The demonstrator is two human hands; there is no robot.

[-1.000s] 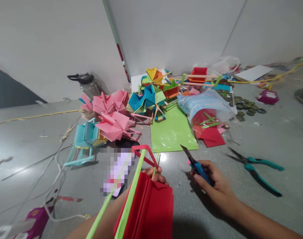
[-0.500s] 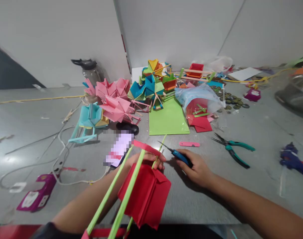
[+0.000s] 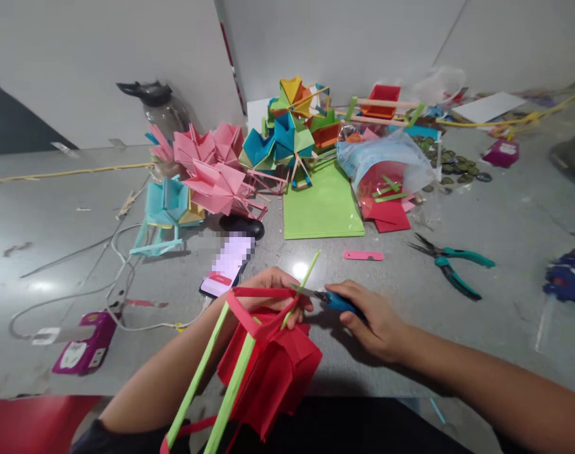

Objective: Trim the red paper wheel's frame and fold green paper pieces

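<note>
My left hand (image 3: 278, 279) is closed on a red folded-paper model (image 3: 280, 375) with a frame of red and lime-green strips. It grips the model's upper end, and some fingers are hidden behind the red band. A thin lime-green strip (image 3: 311, 267) sticks up past my fingertips. My right hand (image 3: 381, 323) is wrapped round blue-handled scissors (image 3: 337, 301). Their narrow pointed blades reach left to the green strip, just above the red band. I cannot tell whether the blades have cut into it.
Ahead lie lime-green paper sheets (image 3: 320, 208), pink paper models (image 3: 219, 183) and a plastic bag (image 3: 386, 157). Teal-handled pliers (image 3: 451, 261), a pink folding knife (image 3: 363, 255) and a glue gun (image 3: 569, 277) are to the right. A phone (image 3: 228, 261) and a purple power strip (image 3: 86, 340) lie left.
The scissors have moved left and their blades now meet the green strip. The model's red band has turned, showing more of its loop. The camera view has tilted slightly down.
</note>
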